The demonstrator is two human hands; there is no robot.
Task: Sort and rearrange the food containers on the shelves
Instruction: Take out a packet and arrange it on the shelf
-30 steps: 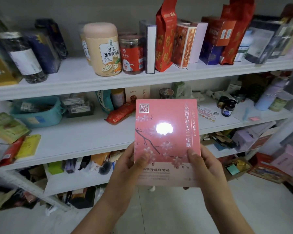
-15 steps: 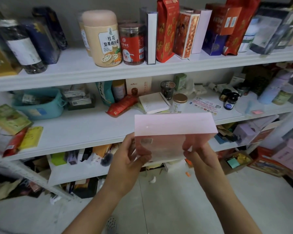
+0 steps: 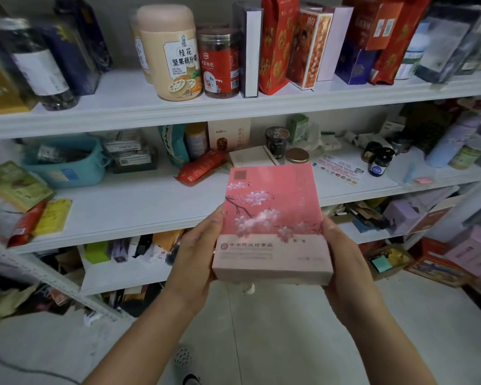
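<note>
I hold a flat pink box [image 3: 271,218] printed with a blossom branch, in front of the middle shelf [image 3: 139,207]. My left hand [image 3: 197,254] grips its left edge and my right hand [image 3: 342,262] grips its right edge. The box leans back, its printed face and its lower edge turned to me. On the top shelf [image 3: 117,107] stand a tall beige canister [image 3: 175,54], a red jar [image 3: 220,62], upright boxes and red bags.
The middle shelf carries a teal basket [image 3: 67,165], a red pouch [image 3: 197,169], a white box [image 3: 253,157], small dark jars [image 3: 378,159] and green and yellow packets [image 3: 20,190]. Cluttered lower shelves and boxes on the floor lie at the right [image 3: 439,265].
The box stood with its face to me, tipped away until only its edge showed, and now shows its printed face again. Both hands kept hold of it.
</note>
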